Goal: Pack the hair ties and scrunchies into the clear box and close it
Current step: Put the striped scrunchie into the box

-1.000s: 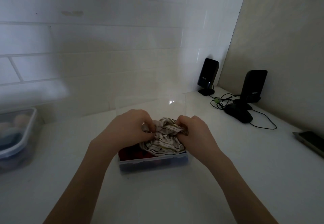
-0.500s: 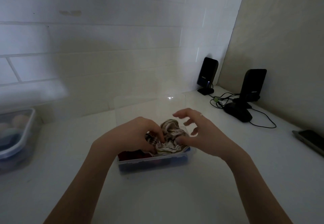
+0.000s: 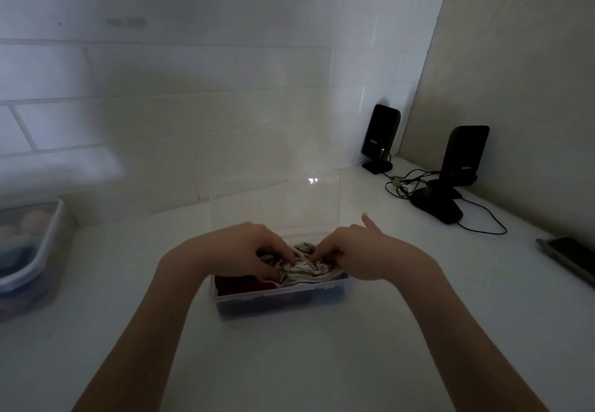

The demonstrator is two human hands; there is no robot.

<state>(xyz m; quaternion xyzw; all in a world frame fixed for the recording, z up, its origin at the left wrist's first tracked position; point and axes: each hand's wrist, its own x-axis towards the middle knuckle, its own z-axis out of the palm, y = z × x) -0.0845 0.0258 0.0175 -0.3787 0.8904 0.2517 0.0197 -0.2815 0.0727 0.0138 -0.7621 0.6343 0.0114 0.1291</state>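
Hands busy: left hand [image 3: 244, 252] and right hand [image 3: 357, 255] both pinch the cream striped fabric scrunchie [image 3: 304, 266], heaped atop the clear plastic box [image 3: 280, 297] on the white bench [image 3: 322, 363]; best tuck edges under the rim before lowering the upright transparent lid [image 3: 273, 202].

Striped scrunchie [image 3: 306, 271] atop red ones in open clear box [image 3: 283, 295], lid [image 3: 277, 202] upright.
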